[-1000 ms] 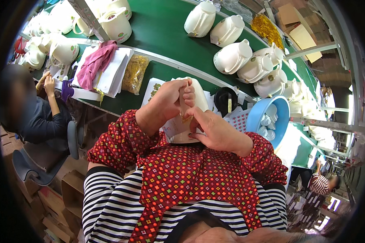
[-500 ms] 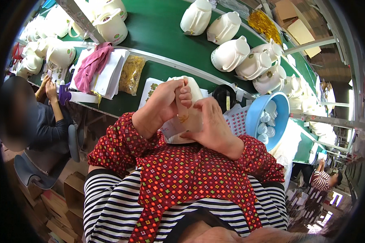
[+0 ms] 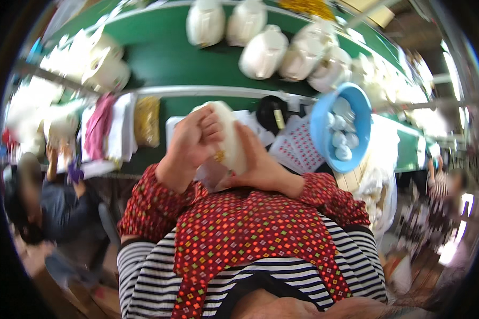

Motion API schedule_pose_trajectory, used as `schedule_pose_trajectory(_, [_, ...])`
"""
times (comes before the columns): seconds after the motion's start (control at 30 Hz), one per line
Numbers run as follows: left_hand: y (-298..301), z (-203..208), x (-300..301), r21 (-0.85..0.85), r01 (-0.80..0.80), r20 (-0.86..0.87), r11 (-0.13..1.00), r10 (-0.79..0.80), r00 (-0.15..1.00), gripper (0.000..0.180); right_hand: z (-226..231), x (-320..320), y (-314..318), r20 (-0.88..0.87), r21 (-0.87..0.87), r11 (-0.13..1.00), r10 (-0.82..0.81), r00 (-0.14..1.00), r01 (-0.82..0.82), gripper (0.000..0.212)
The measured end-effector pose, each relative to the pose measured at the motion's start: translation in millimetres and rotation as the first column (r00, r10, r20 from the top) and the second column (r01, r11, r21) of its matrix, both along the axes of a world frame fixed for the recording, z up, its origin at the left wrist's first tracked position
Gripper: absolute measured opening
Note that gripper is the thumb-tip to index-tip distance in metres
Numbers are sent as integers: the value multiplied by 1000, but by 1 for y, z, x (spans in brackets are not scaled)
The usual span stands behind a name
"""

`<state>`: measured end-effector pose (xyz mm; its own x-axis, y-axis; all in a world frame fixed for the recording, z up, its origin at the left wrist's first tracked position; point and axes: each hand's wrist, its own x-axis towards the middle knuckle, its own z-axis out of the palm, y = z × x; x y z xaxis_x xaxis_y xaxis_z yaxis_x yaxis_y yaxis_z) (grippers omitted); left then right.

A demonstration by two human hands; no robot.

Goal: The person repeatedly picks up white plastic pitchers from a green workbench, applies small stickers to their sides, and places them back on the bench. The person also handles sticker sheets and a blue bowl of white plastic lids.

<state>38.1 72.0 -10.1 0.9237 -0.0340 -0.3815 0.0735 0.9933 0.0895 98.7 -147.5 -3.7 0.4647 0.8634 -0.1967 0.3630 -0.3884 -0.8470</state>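
Note:
A white jug is held in front of my chest, slightly tilted. My left hand is closed in a fist over its handle side, hiding most of the handle. A bit of gold, like a thin tie, shows just below this fist. Against the jug's right side, my right hand grips the body, fingers along the wall and thumb at the lower end. White sheets lie partly behind the jug on the green bench.
Several white jugs stand across the green bench. A blue basin with white round parts sits right, beside sticker sheets and a black round thing. Left are a gold packet, pink cloth and a seated co-worker.
The head view has swung, shifting the bench things leftward. My right hand has moved from bent fingers near the handle to a grip on the jug's side; the left stays closed at the handle.

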Motion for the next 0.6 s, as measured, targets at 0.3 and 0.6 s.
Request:
schedule_pose_trajectory(0.3, [-41, 13, 18, 561, 129, -209, 818, -11, 978, 32, -36, 103, -121, 144, 279, 844, -508, 849, 457, 43])
schedule_pose_trajectory(0.6, [-37, -119, 5, 991, 91, -116, 102, 275, 955, 29, -155, 245, -233, 709, -480, 755, 35, 704, 446, 72])
